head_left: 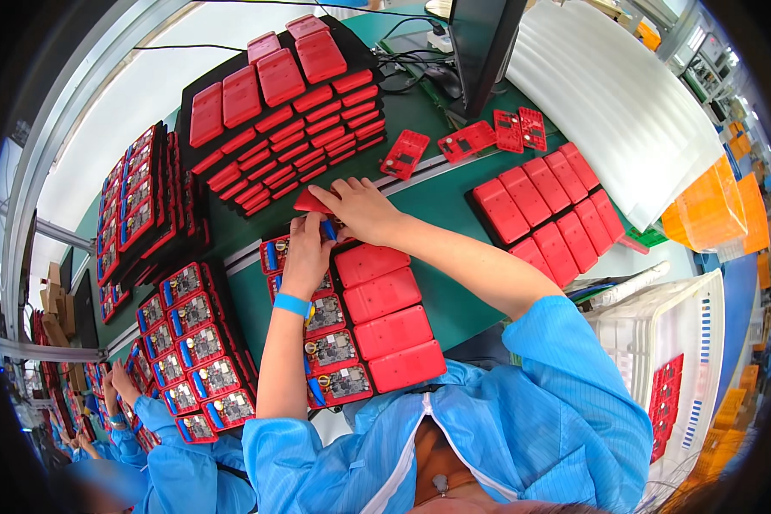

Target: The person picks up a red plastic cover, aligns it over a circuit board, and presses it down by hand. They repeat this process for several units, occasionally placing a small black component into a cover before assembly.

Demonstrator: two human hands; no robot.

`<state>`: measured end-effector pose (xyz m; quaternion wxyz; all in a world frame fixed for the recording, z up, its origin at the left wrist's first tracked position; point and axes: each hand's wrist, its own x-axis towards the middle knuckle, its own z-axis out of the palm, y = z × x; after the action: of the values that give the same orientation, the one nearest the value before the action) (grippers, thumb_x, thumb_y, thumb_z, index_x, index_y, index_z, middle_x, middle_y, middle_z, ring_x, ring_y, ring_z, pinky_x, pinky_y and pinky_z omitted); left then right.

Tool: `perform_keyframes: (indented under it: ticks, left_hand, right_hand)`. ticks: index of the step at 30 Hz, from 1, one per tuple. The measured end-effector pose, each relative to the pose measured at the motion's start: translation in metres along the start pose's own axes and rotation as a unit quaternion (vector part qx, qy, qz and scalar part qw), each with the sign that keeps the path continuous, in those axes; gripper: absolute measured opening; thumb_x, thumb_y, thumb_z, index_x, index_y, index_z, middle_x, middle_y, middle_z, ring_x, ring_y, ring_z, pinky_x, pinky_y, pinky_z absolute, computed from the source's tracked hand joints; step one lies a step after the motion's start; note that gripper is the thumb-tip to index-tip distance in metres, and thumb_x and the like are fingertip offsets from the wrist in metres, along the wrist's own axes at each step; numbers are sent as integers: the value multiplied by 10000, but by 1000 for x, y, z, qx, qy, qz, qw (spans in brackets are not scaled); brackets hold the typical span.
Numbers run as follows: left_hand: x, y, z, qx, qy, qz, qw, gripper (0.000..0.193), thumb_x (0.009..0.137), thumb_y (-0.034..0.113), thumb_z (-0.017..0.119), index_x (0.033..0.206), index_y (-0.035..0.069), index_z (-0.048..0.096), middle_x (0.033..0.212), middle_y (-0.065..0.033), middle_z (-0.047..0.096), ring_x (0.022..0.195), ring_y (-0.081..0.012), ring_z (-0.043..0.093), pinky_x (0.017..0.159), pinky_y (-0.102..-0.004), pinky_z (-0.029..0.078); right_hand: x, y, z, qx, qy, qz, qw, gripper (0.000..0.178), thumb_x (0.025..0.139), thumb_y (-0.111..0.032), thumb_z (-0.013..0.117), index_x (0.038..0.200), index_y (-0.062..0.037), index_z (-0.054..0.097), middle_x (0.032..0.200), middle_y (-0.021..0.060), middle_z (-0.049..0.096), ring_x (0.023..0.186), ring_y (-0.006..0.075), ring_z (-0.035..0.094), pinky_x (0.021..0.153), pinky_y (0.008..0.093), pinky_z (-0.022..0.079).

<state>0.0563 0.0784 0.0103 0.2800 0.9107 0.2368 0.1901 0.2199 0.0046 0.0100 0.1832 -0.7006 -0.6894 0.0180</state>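
Both of my hands meet at the far end of the near tray. My right hand (pixel 364 212) curls its fingers over a small red plastic cover (pixel 310 202). Just below it, my left hand (pixel 307 257), with a blue wristband, is closed at a case part with a blue cylinder (pixel 328 229); its fingertips partly hide it. Under my left wrist runs a column of open red cases with circuit boards (pixel 330 351) and blue cylinders. Beside them lies a column of red covers (pixel 390 321), flat side up.
Tall stacked black trays of red covers (pixel 287 128) stand at the back. More trays of circuit-board cases (pixel 201 343) are at left, near a co-worker's blue sleeve (pixel 180 463). At right are a red-cover tray (pixel 544 201), loose red cases (pixel 467 141), a monitor (pixel 484 51) and a white crate (pixel 660 343).
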Motion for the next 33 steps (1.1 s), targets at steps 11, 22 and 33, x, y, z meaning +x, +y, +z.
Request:
perform_keyframes:
  ticks: [11, 22, 33]
  left_hand:
    - [4, -15, 4, -35, 13, 9, 999, 460, 747, -69, 744, 1146, 26, 535, 1088, -235, 614, 992, -419, 643, 843, -471, 526]
    - [1, -17, 7, -50, 31, 14, 998, 432, 768, -74, 714, 1148, 9, 527, 1089, -240, 638, 1003, -416, 652, 841, -468, 531]
    - [-9, -13, 12, -13, 70, -1, 997, 427, 775, -36, 739, 1122, 17, 496, 1059, -231, 630, 961, -433, 644, 793, -487, 528]
  right_hand:
    - [-7, 3, 3, -11, 23, -9, 1000, 1012, 686, -240, 860, 1530, -99, 321, 1234, 156, 555, 1151, 336, 552, 973, 449, 439]
    - [-6, 9, 4, -3, 34, -12, 999, 1039, 658, -299, 872, 1527, -108, 335, 1202, 132, 572, 1137, 319, 556, 960, 442, 435]
    - [-12, -6, -9, -67, 51, -50, 995, 1014, 671, -325, 868, 1524, -138, 351, 1236, 156, 559, 1127, 341, 545, 971, 488, 403]
